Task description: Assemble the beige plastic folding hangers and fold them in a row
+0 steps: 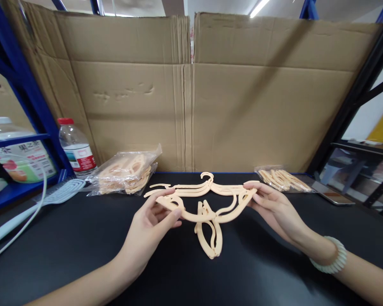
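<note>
Between my two hands a cream plastic folding hanger is held up above the black table. My left hand pinches its left arm between thumb and fingers. At the other end, my right hand grips the right arm's tip. Below and partly behind the held hanger lies a folded hanger with its arms together. Farther back, an opened-out hanger lies with its hook toward the cardboard; other cream hanger arms sit against it, and I cannot tell how many hangers are there.
Bagged hangers lie at back left, and another bag of hangers at back right, beside a phone. A water bottle, a pale blue hairbrush and a white cable are at left. Cardboard walls the back.
</note>
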Demonstrator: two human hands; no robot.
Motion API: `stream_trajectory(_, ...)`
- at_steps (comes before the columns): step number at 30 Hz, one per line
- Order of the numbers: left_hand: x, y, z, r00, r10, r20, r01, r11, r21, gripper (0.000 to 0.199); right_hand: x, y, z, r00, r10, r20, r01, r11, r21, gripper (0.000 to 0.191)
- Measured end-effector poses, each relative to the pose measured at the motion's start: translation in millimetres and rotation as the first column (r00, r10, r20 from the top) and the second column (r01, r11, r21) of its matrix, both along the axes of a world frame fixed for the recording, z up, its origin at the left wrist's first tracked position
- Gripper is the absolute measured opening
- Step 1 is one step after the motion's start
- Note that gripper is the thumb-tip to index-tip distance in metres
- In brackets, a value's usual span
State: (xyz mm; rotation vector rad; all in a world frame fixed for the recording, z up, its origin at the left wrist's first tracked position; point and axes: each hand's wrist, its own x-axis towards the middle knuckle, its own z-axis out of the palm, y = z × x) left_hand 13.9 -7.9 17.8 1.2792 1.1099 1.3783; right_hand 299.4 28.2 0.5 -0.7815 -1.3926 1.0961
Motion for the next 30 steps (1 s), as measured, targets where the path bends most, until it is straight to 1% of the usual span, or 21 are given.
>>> stream_trajectory(3, 3, -1, -0.1, 0.998, -0.059, 0.014, 0.06, 0.997, -0.046, 0.042, -12, -8, 1.5, 0.998, 0.011, -0.068, -0.013, 0.999, -0.038, 0.024)
stream_trajectory(5, 7, -2, -0.8, 0.995, -0.103, 0.002, 0.103, 0.992, -0.072, 0.037, -19, -15, 0.6, 0.996, 0.053, -0.069, -0.057, 0.997, -0.047, 0.023)
stream_trajectory(7, 10, -5, -1.5, 0.989, -0.146, -0.018, 0.144, 0.985, -0.098, 0.036, -24, -21, -0.1, 0.987, 0.158, 0.004, -0.158, 0.986, -0.05, 0.023)
stream_trajectory(10, 15, -9, -2.7, 0.978, -0.205, -0.031, 0.201, 0.974, -0.107, 0.036, -28, -32, 2.0, 0.927, 0.329, 0.181, -0.323, 0.944, -0.066, 0.018)
stream_trajectory(12, 17, -12, -3.9, 0.971, -0.238, -0.029, 0.235, 0.968, -0.089, 0.034, -29, -38, 5.4, 0.873, 0.406, 0.272, -0.403, 0.913, -0.067, 0.019)
stream_trajectory(15, 16, -13, -6.2, 0.961, -0.275, -0.017, 0.274, 0.96, -0.057, 0.029, -29, -44, 10.7, 0.811, 0.48, 0.333, -0.484, 0.872, -0.077, 0.029)
stream_trajectory(17, 15, -13, -7.4, 0.957, -0.29, -0.009, 0.29, 0.956, -0.035, 0.026, -28, -46, 13.0, 0.791, 0.496, 0.358, -0.499, 0.862, -0.092, 0.035)
stream_trajectory(19, 14, -13, -7.7, 0.954, -0.298, -0.021, 0.298, 0.954, -0.01, 0.025, -28, -46, 13.8, 0.782, 0.491, 0.384, -0.494, 0.864, -0.097, 0.038)
stream_trajectory(23, 14, -16, -5.9, 0.944, -0.313, -0.106, 0.317, 0.948, 0.025, 0.023, -29, -49, 12.5, 0.781, 0.49, 0.387, -0.499, 0.862, -0.085, 0.045)
stream_trajectory(26, 14, -18, -4.7, 0.935, -0.315, -0.164, 0.324, 0.946, 0.029, 0.019, -30, -52, 12.9, 0.745, 0.506, 0.434, -0.536, 0.842, -0.062, 0.051)
stream_trajectory(28, 14, -18, -4.8, 0.929, -0.331, -0.163, 0.338, 0.941, 0.018, 0.017, -30, -54, 14.2, 0.719, 0.507, 0.474, -0.559, 0.828, -0.039, 0.055)
stream_trajectory(30, 14, -17, -5.1, 0.931, -0.338, -0.141, 0.342, 0.94, 0.006, 0.017, -30, -54, 15.6, 0.718, 0.488, 0.497, -0.558, 0.83, -0.01, 0.057)
